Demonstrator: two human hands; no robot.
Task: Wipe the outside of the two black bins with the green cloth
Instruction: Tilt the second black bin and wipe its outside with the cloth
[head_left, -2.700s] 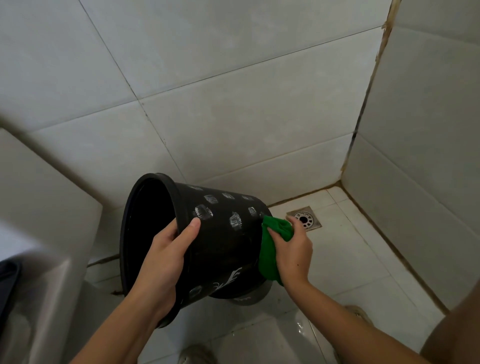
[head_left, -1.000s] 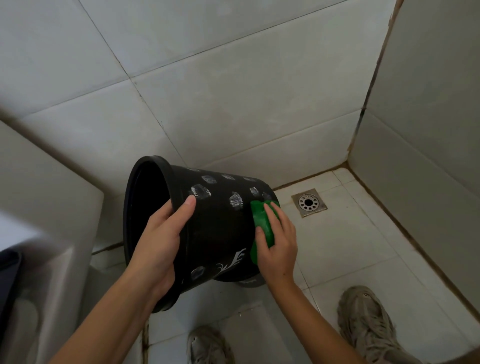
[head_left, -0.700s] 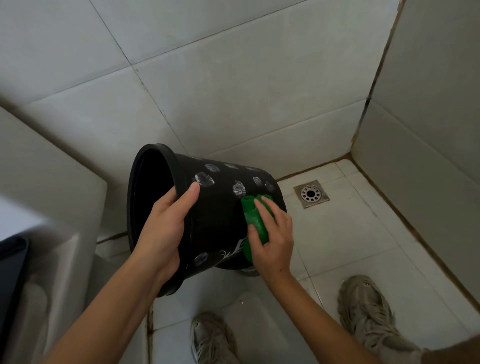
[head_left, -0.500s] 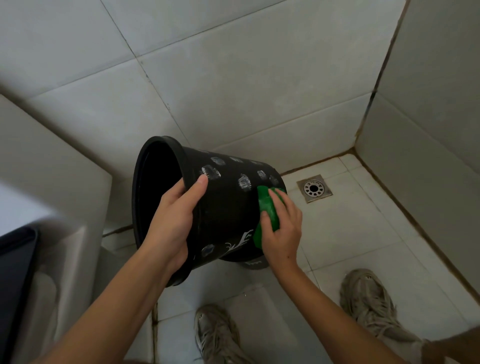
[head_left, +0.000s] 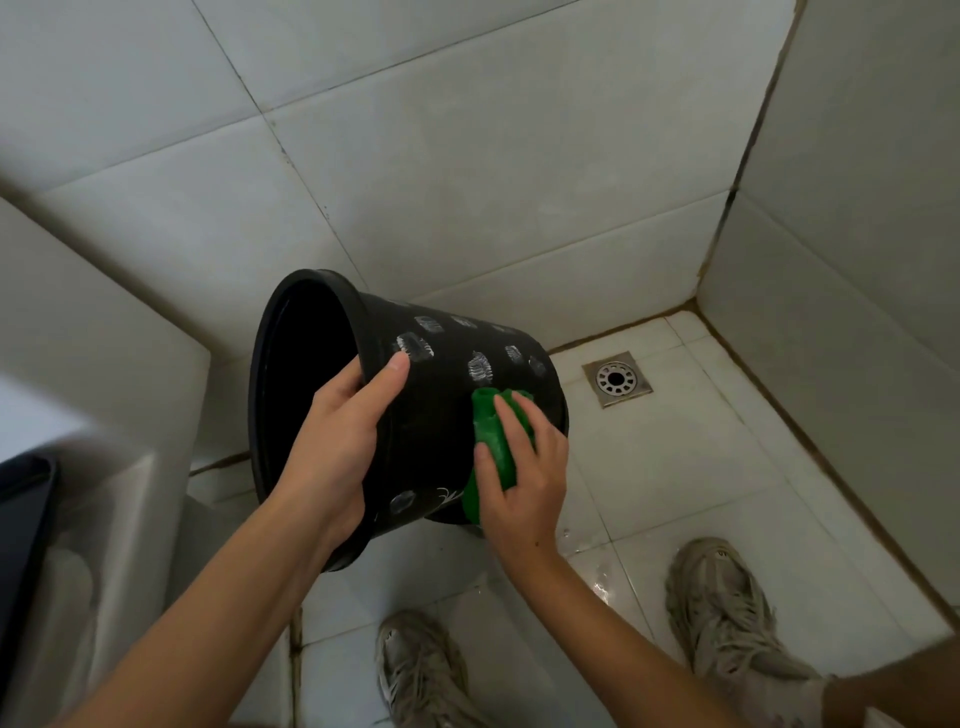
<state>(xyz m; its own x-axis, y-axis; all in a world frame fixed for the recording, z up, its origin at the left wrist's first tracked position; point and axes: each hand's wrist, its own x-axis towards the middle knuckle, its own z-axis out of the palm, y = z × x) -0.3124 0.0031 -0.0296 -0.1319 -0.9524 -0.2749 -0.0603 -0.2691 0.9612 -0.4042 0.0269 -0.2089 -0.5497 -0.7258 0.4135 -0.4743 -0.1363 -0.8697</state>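
A black bin with white marks on its wall is held off the floor, tipped on its side with its mouth toward the left. My left hand grips its rim, thumb on the outer wall and fingers inside. My right hand presses the bunched green cloth flat against the bin's side near its base. A dark rim shows at the left edge; whether it is the second bin is unclear.
Tiled walls meet in a corner at the right, with a metal floor drain below it. The wet tile floor spreads beneath the bin. My two shoes stand at the bottom. A white fixture fills the left.
My right hand has slid the green cloth from the bin's bottom edge onto its side wall and rubbed it there. The left hand keeps its hold on the rim.
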